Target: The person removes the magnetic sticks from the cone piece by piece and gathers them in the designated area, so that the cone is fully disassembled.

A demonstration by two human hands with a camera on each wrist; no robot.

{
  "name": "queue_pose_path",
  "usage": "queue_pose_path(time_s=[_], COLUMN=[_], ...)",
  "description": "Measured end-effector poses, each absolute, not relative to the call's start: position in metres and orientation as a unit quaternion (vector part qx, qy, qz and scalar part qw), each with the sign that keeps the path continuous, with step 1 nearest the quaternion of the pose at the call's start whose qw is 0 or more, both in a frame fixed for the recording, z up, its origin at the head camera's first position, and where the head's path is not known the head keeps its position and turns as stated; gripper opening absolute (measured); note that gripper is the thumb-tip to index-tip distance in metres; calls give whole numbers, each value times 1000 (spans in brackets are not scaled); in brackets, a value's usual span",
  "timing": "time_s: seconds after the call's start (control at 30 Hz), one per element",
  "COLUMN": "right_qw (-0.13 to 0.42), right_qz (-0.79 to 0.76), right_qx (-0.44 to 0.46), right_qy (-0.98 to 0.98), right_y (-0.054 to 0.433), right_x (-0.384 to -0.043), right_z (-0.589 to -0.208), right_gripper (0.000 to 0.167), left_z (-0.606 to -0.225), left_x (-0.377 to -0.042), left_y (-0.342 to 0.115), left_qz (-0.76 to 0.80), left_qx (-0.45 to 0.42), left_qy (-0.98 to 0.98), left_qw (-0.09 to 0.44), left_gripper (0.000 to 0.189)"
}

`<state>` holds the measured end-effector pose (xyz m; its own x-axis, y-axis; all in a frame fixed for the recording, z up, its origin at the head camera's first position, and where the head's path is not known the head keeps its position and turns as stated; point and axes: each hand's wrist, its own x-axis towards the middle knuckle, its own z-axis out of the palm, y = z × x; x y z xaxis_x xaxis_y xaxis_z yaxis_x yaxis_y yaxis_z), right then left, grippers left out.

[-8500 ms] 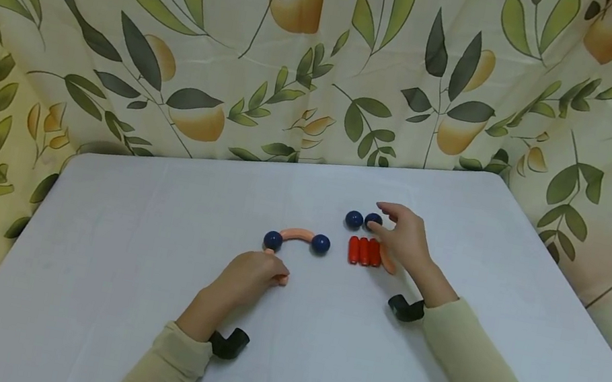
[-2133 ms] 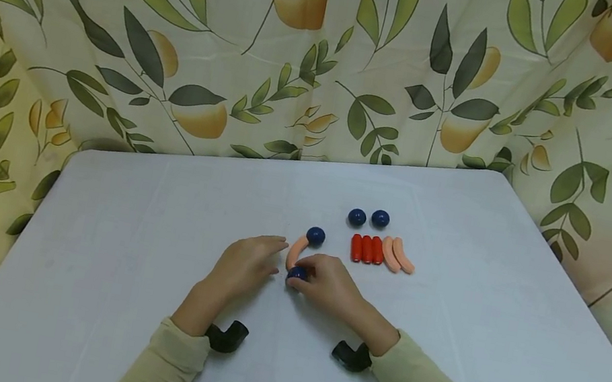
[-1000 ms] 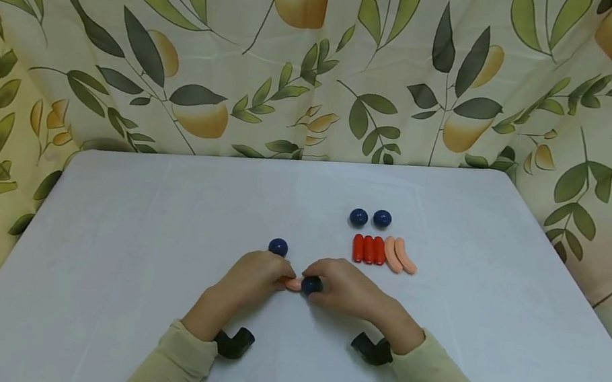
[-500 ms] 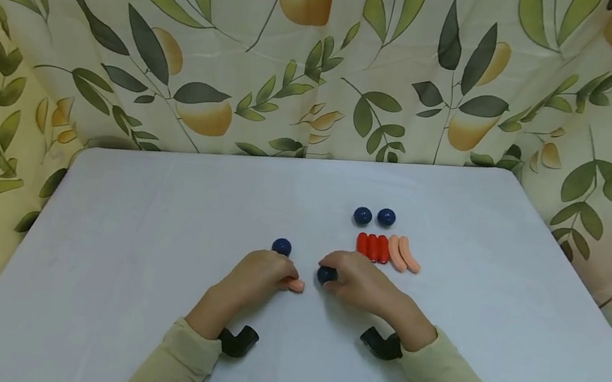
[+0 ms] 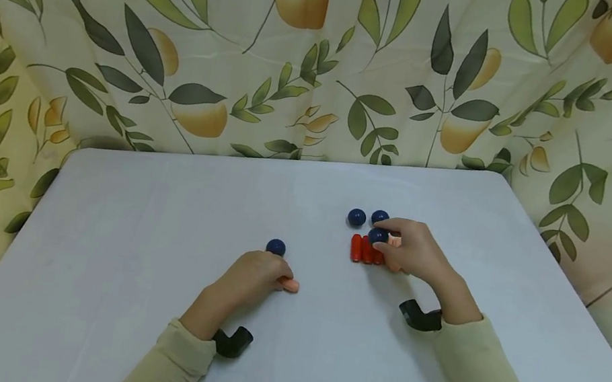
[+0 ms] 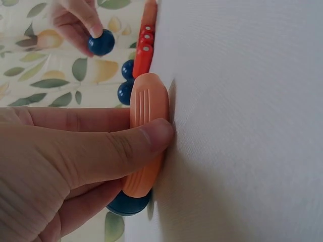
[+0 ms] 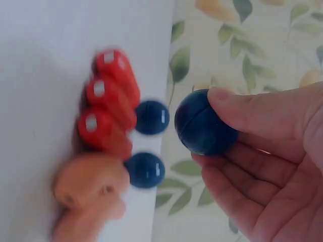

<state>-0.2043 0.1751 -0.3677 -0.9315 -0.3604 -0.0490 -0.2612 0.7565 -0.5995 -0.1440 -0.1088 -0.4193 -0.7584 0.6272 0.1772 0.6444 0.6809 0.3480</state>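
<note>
My left hand pinches a grooved, curved peach-coloured rod between thumb and fingers, low over the white tabletop. Just beyond that hand is a dark blue ball; in the left wrist view it shows behind the rod's lower end, and I cannot tell whether they touch. My right hand holds another blue ball between thumb and fingertips. It hovers over a row of red rods and curved peach rods, partly covering them in the head view.
Two loose blue balls, a left one and a right one, lie behind the red rods. The white table ends at a leaf-and-fruit patterned curtain. A black device is on each wrist.
My right hand has drawn its blue ball away from the left hand's peach rod and carried it back and right, over the red rods. My left hand stays nearly still, keeping its pinch.
</note>
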Motion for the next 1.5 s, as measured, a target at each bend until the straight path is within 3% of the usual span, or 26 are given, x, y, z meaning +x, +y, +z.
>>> queue_pose_path(time_s=[0.27,0.7,1.23,1.5], right_qw=[58,70,93,49], right_qz=[-283,-280,-283,-307], right_qx=[-134,-89,-77,-60], right_qy=[948,953,952,949], right_y=[201,211,209,198], right_x=[-235,-259,-268,-257], right_z=[-373,-396,-402,-397], right_gripper=[39,40,42,49], left_z=[-419,-422,-420,-423], left_x=[-146,-145,-144,-146], left_y=[-109,-110,-108,-106], left_qz=[-200,-187,-187,-167], left_qx=[-349,-354,-351,-342], left_qy=[-915,-916,-917,-923], left_qw=[25,31,29,47], left_gripper=[24,23,21,23])
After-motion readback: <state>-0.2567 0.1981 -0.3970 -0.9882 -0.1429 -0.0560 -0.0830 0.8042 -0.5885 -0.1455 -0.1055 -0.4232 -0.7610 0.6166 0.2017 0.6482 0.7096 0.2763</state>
